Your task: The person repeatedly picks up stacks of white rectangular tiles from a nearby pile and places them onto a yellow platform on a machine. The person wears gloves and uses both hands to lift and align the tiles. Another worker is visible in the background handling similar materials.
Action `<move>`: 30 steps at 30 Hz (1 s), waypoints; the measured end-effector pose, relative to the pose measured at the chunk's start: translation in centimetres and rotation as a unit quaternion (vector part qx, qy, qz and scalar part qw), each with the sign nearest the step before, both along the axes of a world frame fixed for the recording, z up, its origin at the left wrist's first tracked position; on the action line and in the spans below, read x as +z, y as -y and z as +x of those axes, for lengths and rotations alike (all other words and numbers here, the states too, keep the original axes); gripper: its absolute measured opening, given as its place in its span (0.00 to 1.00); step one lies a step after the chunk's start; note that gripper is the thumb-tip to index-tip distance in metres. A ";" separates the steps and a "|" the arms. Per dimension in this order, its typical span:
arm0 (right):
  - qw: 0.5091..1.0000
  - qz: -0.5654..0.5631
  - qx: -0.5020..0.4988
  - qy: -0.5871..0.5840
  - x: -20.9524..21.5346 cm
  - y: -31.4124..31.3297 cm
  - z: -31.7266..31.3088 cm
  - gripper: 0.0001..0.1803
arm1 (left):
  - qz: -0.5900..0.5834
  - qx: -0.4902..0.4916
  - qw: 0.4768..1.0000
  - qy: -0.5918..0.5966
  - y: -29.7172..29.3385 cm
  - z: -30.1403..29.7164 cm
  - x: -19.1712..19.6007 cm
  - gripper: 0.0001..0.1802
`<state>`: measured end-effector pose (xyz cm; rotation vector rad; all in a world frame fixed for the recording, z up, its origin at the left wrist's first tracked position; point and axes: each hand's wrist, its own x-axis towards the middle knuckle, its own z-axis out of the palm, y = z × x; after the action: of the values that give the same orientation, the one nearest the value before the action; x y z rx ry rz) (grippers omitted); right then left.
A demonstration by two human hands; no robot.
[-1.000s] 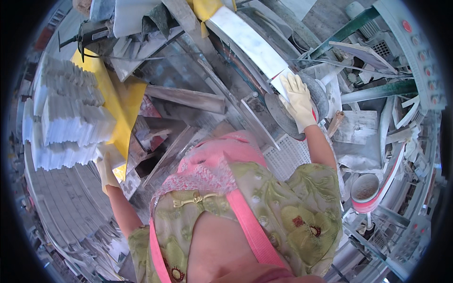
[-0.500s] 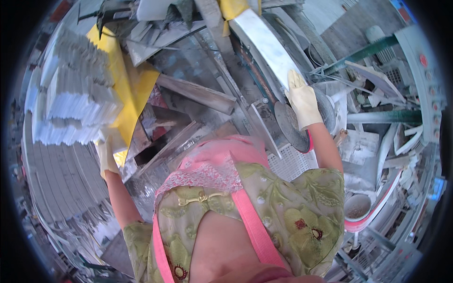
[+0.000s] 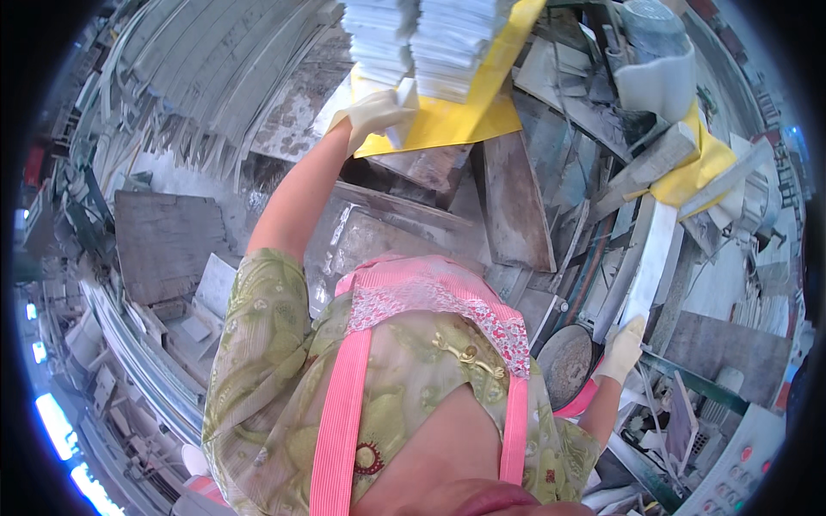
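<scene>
My left hand [image 3: 379, 113], in a pale glove, is closed around a thin white stone strip [image 3: 401, 112] just in front of tall stacks of white strips [image 3: 452, 47]. The stacks stand on a yellow sheet [image 3: 456, 123]. Over at the right, my gloved right hand [image 3: 621, 351] lies with fingers stretched out on the near end of a long white stone strip [image 3: 651, 262]. That strip slopes away toward a yellow cloth [image 3: 701, 165]. Beside the right hand is a round grey disc [image 3: 565, 365].
Long grey slabs [image 3: 202, 73] are layered at the far left. Wooden boards [image 3: 516, 202] lie ahead of my body. A control panel with buttons [image 3: 736, 469] is at the lower right. A brown board [image 3: 168, 245] leans at the left.
The view has turned left toward the stacks. My left hand now has a white strip between its fingers, a little off the stack. My right hand stays on the long strip's near end.
</scene>
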<state>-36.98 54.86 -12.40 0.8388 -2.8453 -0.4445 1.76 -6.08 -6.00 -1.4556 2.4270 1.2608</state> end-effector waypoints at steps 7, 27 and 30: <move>0.903 -0.362 -0.078 0.217 10.0 11.8 4.9 0.25 | -0.083 0.029 0.995 -0.044 -0.8 -0.2 -0.8 0.32; 0.785 -0.307 0.227 0.488 4.1 48.5 29.5 0.37 | -0.107 -0.043 0.980 -0.164 2.9 0.0 -4.5 0.38; 0.724 -0.393 0.326 0.463 4.9 45.4 26.2 0.37 | -0.156 -0.008 0.981 -0.119 2.2 -0.5 -4.6 0.37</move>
<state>-10.77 9.44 -7.51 2.0388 -2.5371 1.5445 1.30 -8.25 -10.62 -1.4158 2.9001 1.1494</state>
